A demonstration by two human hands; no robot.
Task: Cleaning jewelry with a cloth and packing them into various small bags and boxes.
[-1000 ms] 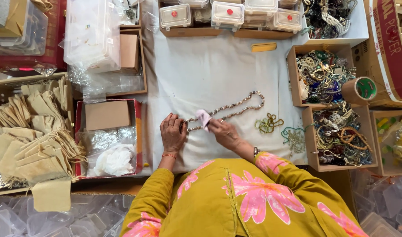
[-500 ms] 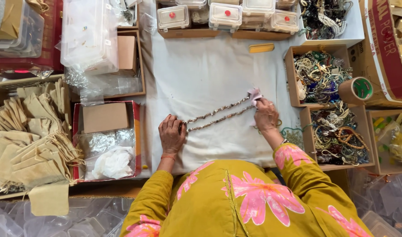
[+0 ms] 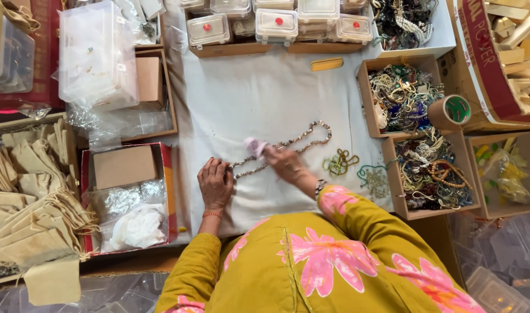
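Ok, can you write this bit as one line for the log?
left hand: pins beaded necklace end | right hand: presses pink cloth on beads | surface: white cloth

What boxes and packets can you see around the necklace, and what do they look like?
Clear lidded boxes: top edge, red dots.
Tape roll: right, tan, green label.
Large carton: top right, brown, red band.
Red tray box: left, holds a brown box.
Tan pouches: far left, heaped.

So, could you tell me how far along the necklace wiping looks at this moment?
In hand: the left hand pins one end of the beaded necklace while the right hand rubs it with a pink cloth. Left: two green necklaces lie waiting beside. Nothing marks any as finished.
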